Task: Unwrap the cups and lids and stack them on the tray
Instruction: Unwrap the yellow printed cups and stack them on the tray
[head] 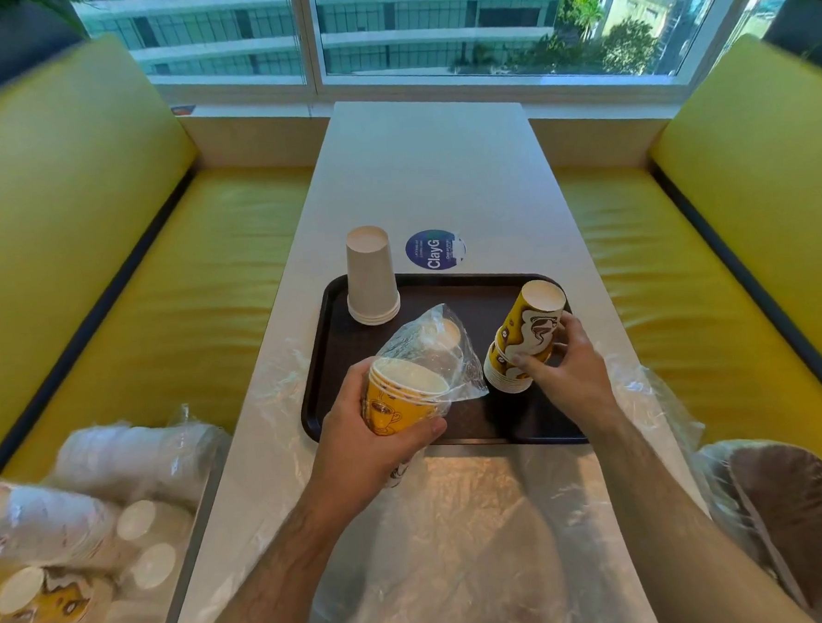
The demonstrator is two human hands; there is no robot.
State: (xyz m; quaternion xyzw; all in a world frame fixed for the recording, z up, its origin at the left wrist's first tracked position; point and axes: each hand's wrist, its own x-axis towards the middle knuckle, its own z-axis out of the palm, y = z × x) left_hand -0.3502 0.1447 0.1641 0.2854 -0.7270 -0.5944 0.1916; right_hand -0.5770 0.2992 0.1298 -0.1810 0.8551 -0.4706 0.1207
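Yellow cups (395,403) in clear wrap (431,353) being gripped by left hand (373,434), right hand (566,364) holding upturned cup stack (526,338) on tray (478,422), white cups (371,277) standing beyond both hands.

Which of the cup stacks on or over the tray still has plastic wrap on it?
The yellow stack gripped in the left hand: clear wrap trails from its end. The white stack and the tilted yellow stack under the right hand are bare.

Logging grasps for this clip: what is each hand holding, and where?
Left hand grips the plastic-wrapped yellow cups around their sides; right hand holds the tilted yellow cup stack at mid-height.
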